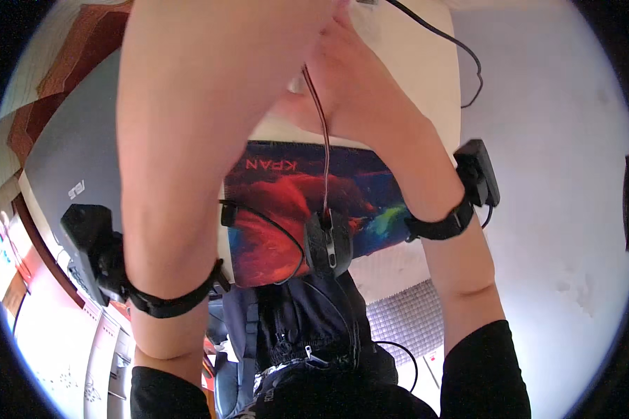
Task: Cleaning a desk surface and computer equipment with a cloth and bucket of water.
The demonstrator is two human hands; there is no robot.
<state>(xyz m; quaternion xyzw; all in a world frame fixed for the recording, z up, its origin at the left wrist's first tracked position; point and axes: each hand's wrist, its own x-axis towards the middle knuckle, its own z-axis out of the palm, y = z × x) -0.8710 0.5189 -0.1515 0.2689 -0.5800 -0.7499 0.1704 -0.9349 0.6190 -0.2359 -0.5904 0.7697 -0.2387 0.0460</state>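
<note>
Black rounded mouse [320, 246], thin cable [327, 167]

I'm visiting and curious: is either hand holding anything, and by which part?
It cannot be told: the mouse cable crosses the right hand, but the left forearm would hide any grip; the left hand is out of view.

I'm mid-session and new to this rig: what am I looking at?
No machine here: these are a person's bare arms, each wearing a black strap, seen from a camera on their head, looking down. The left hand is out of sight; the right hand is partly hidden behind the left forearm. A dark mouse shows against a red and blue mouse pad on a pale table, a grey laptop at left. The mouse's cable runs up past the right hand; whether it's held, I can't tell.
</note>
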